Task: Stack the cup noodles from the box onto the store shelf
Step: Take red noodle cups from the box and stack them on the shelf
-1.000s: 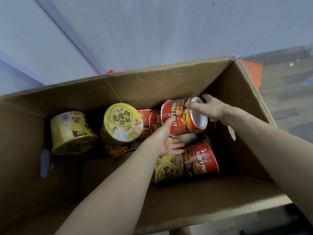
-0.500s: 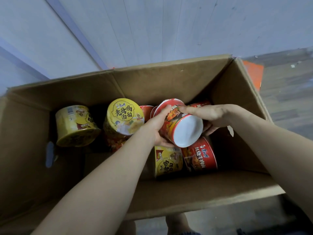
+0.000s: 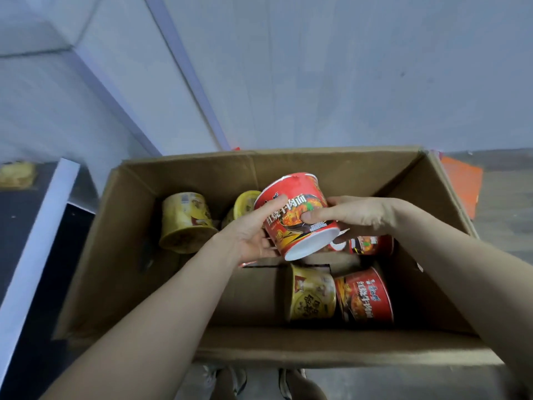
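You hold a red cup noodle (image 3: 297, 215) between both hands above the open cardboard box (image 3: 199, 171), its white base tipped toward you. Your left hand (image 3: 251, 238) cups its nine o'clock side, thumb curled over the label. Your right hand (image 3: 354, 217) grips the three o'clock side, thumb pressed on the print. In the box, a far yellow cup (image 3: 184, 223) lies on its side at nine o'clock from the held one, and a second yellow cup (image 3: 246, 203) sits between them. At six o'clock a near yellow cup (image 3: 313, 295) and a near red cup (image 3: 364, 295) lie side by side. Another red cup (image 3: 372, 245) shows under your right hand. A white-edged shelf (image 3: 41, 235) lies at the box's nine o'clock.
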`<state>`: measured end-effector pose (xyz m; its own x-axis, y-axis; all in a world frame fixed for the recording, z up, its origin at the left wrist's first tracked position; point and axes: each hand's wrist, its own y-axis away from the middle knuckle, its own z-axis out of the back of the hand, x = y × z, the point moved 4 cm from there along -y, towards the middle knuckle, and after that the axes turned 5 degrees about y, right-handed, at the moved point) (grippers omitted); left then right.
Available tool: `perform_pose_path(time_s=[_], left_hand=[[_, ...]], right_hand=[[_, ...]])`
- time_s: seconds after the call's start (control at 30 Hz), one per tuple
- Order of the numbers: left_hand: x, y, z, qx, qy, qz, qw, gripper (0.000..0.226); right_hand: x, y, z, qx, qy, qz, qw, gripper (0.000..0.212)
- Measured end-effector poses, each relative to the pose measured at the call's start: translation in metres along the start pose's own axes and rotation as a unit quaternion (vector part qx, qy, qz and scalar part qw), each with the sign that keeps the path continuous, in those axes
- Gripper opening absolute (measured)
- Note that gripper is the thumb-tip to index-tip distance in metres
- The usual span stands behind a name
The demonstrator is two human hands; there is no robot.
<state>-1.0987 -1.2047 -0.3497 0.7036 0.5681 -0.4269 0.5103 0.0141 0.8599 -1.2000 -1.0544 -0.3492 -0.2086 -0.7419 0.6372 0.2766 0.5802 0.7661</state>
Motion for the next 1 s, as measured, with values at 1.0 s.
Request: perform_pose_path(time_s=[1.0], left_hand=[[-0.144, 0.317, 0.158, -0.145, -0.071, -0.461, 0.872, 0.046]], right_hand=[[0.356, 0.07, -0.143, 0.06, 0.165, 0.36, 0.916, 0.086]])
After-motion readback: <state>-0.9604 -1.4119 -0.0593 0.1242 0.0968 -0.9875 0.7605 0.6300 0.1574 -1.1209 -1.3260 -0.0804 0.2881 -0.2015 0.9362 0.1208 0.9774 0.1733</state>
